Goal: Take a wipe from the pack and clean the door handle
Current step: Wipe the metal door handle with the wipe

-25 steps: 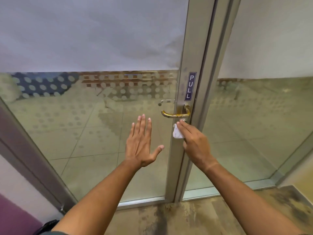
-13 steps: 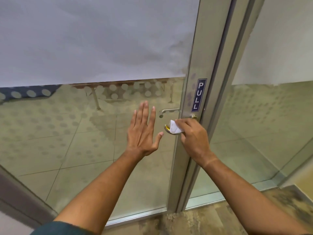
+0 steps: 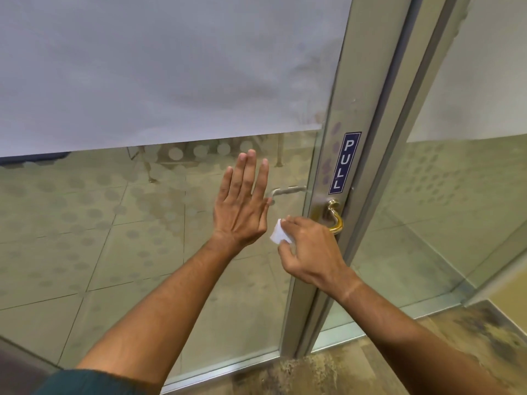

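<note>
A brass lever door handle is fixed to the metal stile of a glass door, below a blue PULL label. My right hand grips a small folded white wipe wrapped over the handle's free end, which it hides; only the curved part by the stile shows. My left hand is held flat against the glass, fingers spread and pointing up, just left of the wipe. No wipe pack is in view.
The glass door has a frosted upper band and a dotted pattern lower down. A second, silver handle shows through the glass on the far side. A fixed glass panel stands to the right. Worn flooring lies below.
My right hand rose from below the handle onto it with the wipe, then slid left to the lever's end. The view has moved closer to the door.
</note>
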Demonstrator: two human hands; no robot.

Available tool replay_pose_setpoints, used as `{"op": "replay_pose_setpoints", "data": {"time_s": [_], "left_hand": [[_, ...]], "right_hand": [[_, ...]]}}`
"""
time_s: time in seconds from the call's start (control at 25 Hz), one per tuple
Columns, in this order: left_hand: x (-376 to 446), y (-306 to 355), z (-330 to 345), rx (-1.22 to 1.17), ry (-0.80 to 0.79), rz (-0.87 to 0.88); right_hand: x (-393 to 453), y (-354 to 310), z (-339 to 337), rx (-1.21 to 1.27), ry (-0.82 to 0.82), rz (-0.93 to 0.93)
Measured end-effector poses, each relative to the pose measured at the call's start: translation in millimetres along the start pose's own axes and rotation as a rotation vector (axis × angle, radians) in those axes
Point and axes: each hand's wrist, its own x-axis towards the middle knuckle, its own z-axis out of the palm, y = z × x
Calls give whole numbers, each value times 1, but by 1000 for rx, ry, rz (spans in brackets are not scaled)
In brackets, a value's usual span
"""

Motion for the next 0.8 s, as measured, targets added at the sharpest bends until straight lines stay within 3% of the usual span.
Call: {"op": "replay_pose_setpoints", "data": {"time_s": [0.16,0.44,0.8], "left_hand": [[10,4,4,7,54,-13],[20,12,17,104,129,-57],[21,12,22,162,181,-47]], "right_hand": [[6,-3,11,-94,41,34],[-9,5,28,-369,-15,-94],[-30,37,28,-273,67,-269]]}}
